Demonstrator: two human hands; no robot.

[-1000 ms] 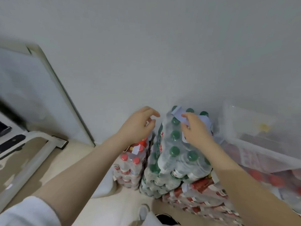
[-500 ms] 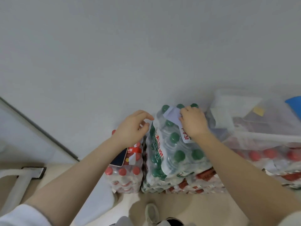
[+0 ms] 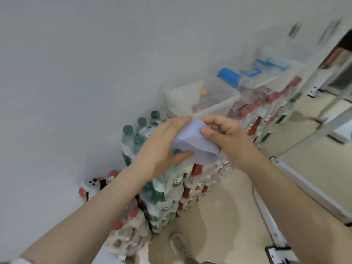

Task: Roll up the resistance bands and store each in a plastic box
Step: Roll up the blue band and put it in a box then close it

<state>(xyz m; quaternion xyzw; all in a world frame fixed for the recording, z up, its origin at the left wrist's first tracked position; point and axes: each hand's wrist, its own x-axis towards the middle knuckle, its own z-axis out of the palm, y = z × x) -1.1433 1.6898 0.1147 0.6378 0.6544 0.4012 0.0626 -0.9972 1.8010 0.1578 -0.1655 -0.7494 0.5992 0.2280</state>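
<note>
Both our hands meet over the stacked bottle packs. Our left hand (image 3: 162, 147) has fingers and thumb closed on the near-left edge of a pale lilac resistance band (image 3: 196, 144), and our right hand (image 3: 226, 136) pinches its upper right edge between thumb and forefinger. That band hangs slack between them, curling down toward the green-capped bottle pack (image 3: 141, 134) below. Behind our hands, a clear plastic box (image 3: 192, 96) sits on red-capped bottle packs (image 3: 253, 115) along the white wall (image 3: 95, 73). A shoe (image 3: 179, 244) shows on the beige floor (image 3: 224, 216).
</note>
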